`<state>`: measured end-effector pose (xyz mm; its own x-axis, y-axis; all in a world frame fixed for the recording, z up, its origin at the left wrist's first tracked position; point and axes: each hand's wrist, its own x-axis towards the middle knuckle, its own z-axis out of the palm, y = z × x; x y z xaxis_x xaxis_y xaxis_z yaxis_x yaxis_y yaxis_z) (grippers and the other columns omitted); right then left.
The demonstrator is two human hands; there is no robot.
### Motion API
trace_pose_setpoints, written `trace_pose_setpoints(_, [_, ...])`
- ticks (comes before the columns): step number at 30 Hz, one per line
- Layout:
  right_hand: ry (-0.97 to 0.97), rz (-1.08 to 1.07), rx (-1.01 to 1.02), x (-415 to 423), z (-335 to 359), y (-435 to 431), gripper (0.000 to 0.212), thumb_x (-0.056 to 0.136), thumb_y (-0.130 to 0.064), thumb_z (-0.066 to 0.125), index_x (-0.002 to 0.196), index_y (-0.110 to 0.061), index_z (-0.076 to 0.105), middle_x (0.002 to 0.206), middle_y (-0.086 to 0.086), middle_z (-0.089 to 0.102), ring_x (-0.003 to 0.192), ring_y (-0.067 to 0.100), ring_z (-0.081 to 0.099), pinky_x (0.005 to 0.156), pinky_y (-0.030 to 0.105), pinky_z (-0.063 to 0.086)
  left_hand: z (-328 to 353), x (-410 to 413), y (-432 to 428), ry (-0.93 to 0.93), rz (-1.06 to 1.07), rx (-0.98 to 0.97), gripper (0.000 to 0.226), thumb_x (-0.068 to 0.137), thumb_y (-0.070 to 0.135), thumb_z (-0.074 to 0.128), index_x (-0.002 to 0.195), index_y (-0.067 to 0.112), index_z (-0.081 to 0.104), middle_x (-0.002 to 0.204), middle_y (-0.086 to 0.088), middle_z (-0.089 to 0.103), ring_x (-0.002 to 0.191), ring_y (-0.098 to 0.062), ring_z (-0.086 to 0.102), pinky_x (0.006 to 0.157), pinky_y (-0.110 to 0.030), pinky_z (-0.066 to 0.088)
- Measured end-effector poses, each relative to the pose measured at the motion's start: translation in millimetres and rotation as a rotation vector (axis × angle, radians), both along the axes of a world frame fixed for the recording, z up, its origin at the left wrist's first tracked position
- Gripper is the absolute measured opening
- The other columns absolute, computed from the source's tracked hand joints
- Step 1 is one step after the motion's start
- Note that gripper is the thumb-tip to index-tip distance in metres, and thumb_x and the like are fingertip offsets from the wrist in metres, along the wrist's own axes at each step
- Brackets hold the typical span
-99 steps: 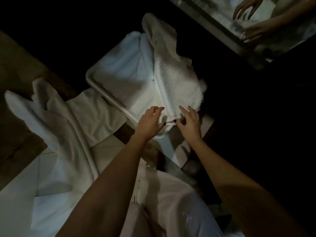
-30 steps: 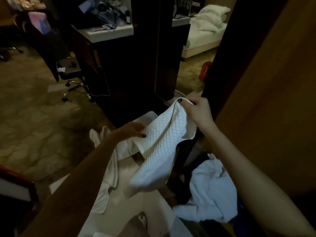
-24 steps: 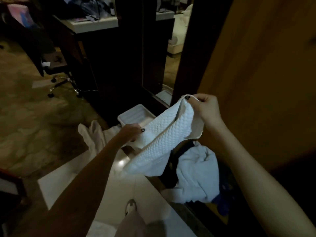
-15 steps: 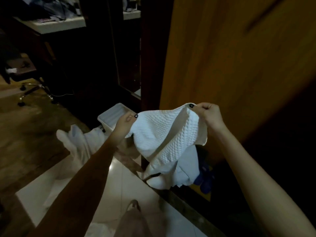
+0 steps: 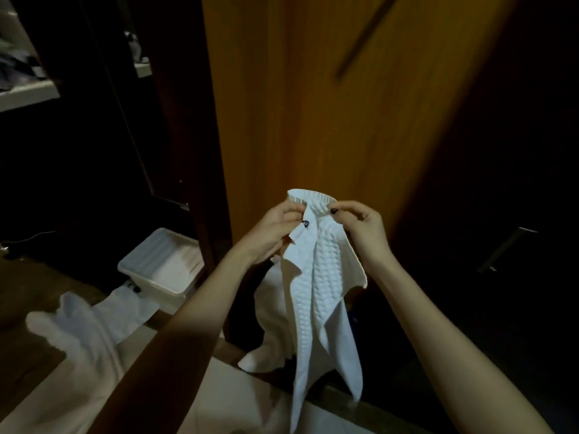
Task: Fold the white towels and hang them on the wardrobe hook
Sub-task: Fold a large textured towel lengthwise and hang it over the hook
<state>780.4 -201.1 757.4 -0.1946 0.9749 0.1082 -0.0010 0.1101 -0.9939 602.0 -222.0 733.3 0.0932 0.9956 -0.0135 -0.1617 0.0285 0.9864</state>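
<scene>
1. Left hand and right hand are pinching the top edge of one white waffle-weave towel.
2. It is hanging limp in long folds before the smooth wooden door.
3. Second towel, plain white, is lying on the floor; third towel is sitting crumpled behind.
4. One rectangular white plastic bin is standing left.
</scene>
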Motion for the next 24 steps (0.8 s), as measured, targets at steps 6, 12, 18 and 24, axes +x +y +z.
trace_pose_setpoints(6, [-0.081, 0.199, 0.066, 31, 11, -9, 0.029, 0.088, 0.014, 0.052, 0.108, -0.002, 0.066, 0.09, -0.004, 0.075, 0.084, 0.006, 0.069, 0.074, 0.018, 0.051, 10, 18, 8, -0.027, -0.021, 0.077, 0.018, 0.093, -0.003, 0.05, 0.09, 0.013, 0.057, 0.089, -0.006, 0.062, 0.074, -0.015, 0.059, 0.057, -0.018, 0.049])
trace_pose_setpoints(12, [-0.273, 0.033, 0.302, 39, 22, -10, 0.01, 0.086, -0.001, 0.067, 0.09, -0.01, 0.067, 0.082, 0.005, 0.068, 0.078, 0.013, 0.064, 0.074, 0.031, 0.052, 29, 31, 20, 0.091, -0.203, 0.061, 0.025, 0.087, 0.002, 0.055, 0.082, 0.02, 0.071, 0.081, 0.002, 0.067, 0.073, -0.019, 0.055, 0.064, -0.03, 0.038])
trace_pose_setpoints(18, [-0.465, -0.05, 0.486, 41, 29, -5, 0.013, 0.081, -0.012, 0.074, 0.089, -0.017, 0.066, 0.092, -0.009, 0.051, 0.085, -0.004, 0.045, 0.077, 0.008, 0.034, 41, 29, 35, 0.184, -0.346, 0.143, 0.014, 0.078, 0.026, 0.062, 0.089, 0.027, 0.07, 0.091, 0.0, 0.063, 0.089, -0.026, 0.046, 0.074, -0.04, 0.029])
trace_pose_setpoints(24, [-0.623, 0.142, 0.492, 39, 58, 6, 0.027, 0.088, -0.024, 0.069, 0.073, -0.01, 0.052, 0.084, -0.001, 0.059, 0.083, 0.005, 0.049, 0.075, 0.022, 0.036, 56, 22, 39, 0.178, -0.368, 0.21, 0.009, 0.081, 0.015, 0.061, 0.089, 0.016, 0.058, 0.075, 0.011, 0.059, 0.066, -0.007, 0.047, 0.053, -0.02, 0.026])
